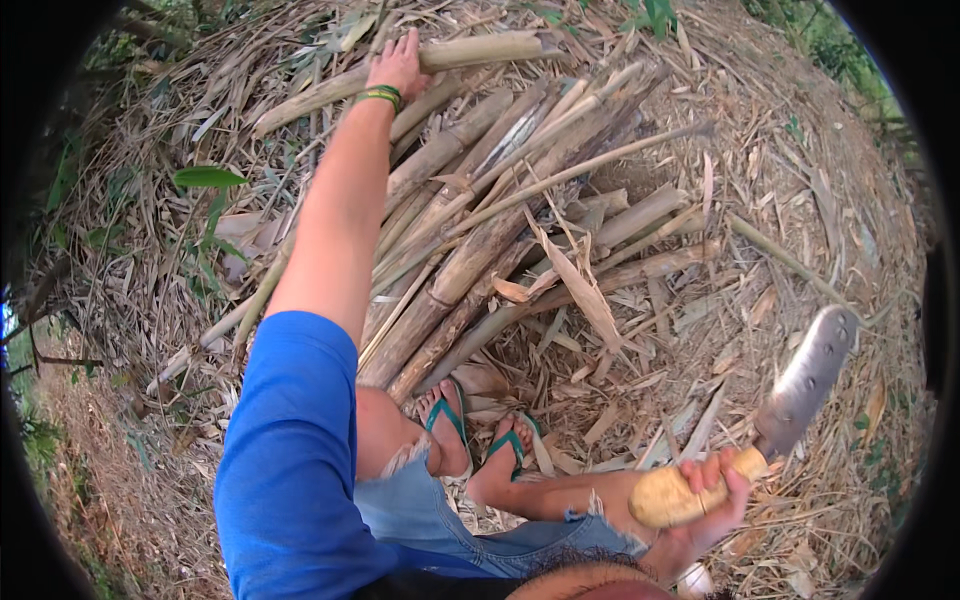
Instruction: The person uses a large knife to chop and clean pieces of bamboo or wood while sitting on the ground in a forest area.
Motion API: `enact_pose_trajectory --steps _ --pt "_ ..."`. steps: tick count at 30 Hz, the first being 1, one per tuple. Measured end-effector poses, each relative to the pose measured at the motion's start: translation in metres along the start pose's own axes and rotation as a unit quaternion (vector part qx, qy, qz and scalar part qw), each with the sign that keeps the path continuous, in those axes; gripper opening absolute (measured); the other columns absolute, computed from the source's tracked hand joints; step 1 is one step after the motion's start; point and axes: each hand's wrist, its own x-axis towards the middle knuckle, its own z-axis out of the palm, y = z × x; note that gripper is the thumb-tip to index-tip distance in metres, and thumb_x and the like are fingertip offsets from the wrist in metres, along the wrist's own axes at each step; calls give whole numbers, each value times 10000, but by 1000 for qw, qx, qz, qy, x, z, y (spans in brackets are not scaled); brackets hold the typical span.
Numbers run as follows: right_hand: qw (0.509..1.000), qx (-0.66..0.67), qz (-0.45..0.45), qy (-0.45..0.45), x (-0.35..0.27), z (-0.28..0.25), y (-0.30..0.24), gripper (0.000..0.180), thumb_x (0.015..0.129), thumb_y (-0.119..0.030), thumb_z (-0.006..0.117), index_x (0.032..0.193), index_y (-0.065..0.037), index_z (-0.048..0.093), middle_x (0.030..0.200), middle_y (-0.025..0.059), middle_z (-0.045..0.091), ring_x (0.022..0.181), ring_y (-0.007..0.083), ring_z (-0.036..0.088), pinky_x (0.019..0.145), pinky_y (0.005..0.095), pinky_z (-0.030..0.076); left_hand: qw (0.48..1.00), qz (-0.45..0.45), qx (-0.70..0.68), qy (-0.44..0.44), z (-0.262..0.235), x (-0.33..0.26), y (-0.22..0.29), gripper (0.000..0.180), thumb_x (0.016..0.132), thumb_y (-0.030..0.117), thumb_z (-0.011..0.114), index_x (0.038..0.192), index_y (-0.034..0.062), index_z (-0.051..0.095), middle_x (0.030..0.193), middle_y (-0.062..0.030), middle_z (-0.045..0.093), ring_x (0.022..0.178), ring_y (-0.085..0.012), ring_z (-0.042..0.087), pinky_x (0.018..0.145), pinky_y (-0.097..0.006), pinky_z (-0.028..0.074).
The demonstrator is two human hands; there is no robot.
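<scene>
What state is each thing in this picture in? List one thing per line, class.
Left hand: closed on a bamboo pole.
Bamboo pole: grasped, lying across the top of the pile.
Bamboo pile: cut, dry, stacked on the ground.
Right hand: gripping the handle.
Cleaver: held clear of the bamboo, blade pointing up.
Sandals: worn.

The place is outdoors, in daylight, with no walls and no furniture. The ground (830, 200) is bare pale earth, covered almost everywhere with dry leaves (580, 285), husks and thin straw-coloured chips. On the left side the litter is thicker and darker, and one fresh green leaf (207, 177) lies on top of it. Low green plants (830, 40) grow along the upper right rim, and some more green (40, 440) shows at the far left edge. The light is soft and even; the shadows are weak, without hard borders.
</scene>
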Motion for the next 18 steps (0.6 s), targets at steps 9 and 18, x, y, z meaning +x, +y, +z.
enact_pose_trajectory --steps 9,18 --pt "999 32 -24 -21 1 14 8 169 843 -162 552 951 -47 491 621 -1 400 514 117 410 671 330 459 981 187 7 52 -51 -34 -42 691 866 562 610 1288 38 451 1194 -206 566 1157 -368 536 987 -474 419" --pt "990 10 54 -132 13 49 24 174 855 -173 543 953 -51 466 645 17 419 539 125 417 719 351 437 961 260 -68 63 -313 -94 -3 524 849 433 680 1090 -3 516 910 -232 584 861 -413 590 739 -462 469"
